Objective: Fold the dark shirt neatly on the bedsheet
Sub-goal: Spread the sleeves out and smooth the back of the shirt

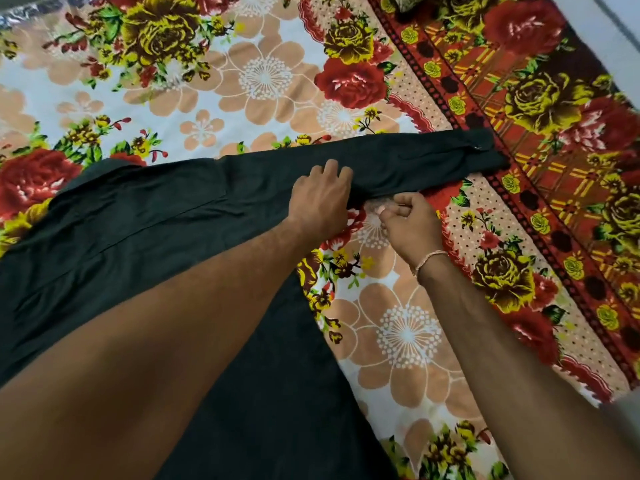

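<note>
The dark shirt (145, 216) lies spread flat on the floral bedsheet (263, 77), its body at the left and bottom. One long sleeve (415, 157) stretches out to the right, its cuff on the sheet's red border. My left hand (320, 197) rests on the sleeve near the armpit, fingers curled over the cloth. My right hand (408, 220) is just beside it, fingers curled at the sleeve's lower edge; whether it pinches the fabric I cannot tell.
The bedsheet's red patterned border (540, 140) runs diagonally along the right. A pale floor strip (623, 26) shows at the top right corner. Bare sheet lies above the shirt and to the right of its body.
</note>
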